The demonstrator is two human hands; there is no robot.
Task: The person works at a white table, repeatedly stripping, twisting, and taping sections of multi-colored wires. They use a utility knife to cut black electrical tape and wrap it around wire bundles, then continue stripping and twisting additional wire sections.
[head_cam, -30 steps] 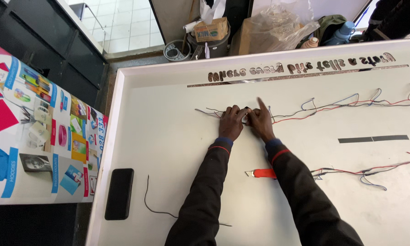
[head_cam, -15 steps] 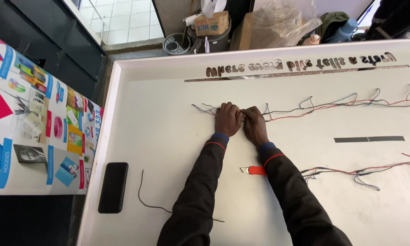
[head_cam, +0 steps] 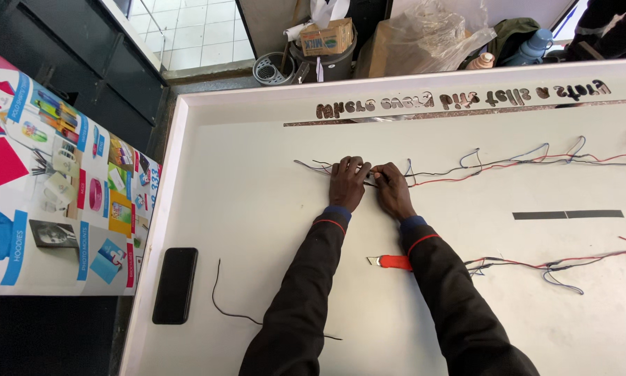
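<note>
My left hand (head_cam: 347, 181) and my right hand (head_cam: 393, 188) rest side by side on a large white panel (head_cam: 257, 209), fingers curled and pressing on a small part at the left end of a red, black and blue wire string (head_cam: 508, 161). The part itself is hidden under the fingertips. Loose wire ends (head_cam: 311, 166) poke out left of my left hand. An orange utility knife (head_cam: 389, 262) lies on the panel by my right sleeve.
A black phone (head_cam: 175, 284) lies near the panel's left rim. A loose black wire (head_cam: 222, 306) curls beside it. A second wire string (head_cam: 556, 264) runs at right, below a dark strip (head_cam: 567, 214). Cut-out lettering (head_cam: 459, 99) lines the far edge. A printed poster (head_cam: 55, 188) is at left.
My right index finger, raised a second ago, has come down. Both hands have closed together on the wire end and stayed at the same spot.
</note>
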